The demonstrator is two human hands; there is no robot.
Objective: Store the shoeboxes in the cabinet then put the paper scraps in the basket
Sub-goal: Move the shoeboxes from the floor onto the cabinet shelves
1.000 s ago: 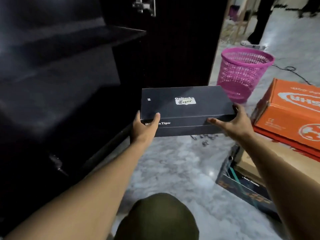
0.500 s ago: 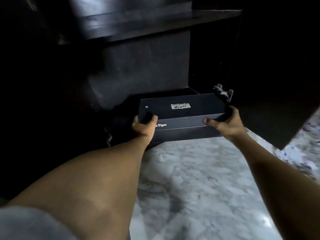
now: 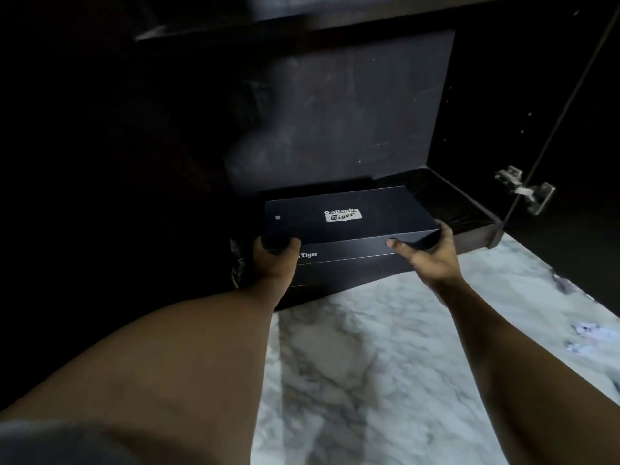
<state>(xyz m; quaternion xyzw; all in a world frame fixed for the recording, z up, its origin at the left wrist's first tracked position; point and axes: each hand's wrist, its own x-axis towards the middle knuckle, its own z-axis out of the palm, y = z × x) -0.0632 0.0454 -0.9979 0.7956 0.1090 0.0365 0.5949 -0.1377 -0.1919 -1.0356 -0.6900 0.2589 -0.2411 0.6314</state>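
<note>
Black cardboard, the shoebox with the white Onitsuka Tiger label lies lid-up at the front edge of the bottom compartment of the cabinet, its far side inside and its near side out over the marble floor. The left hand has its grip closed round the box's near left corner, thumb at the lid's edge. The right hand clasps the near right corner, fingers curled round the end, thumb on the front face.

Your left hand and right hand and both forearms are bare; a blurred grey sleeve caps your left arm.
</note>
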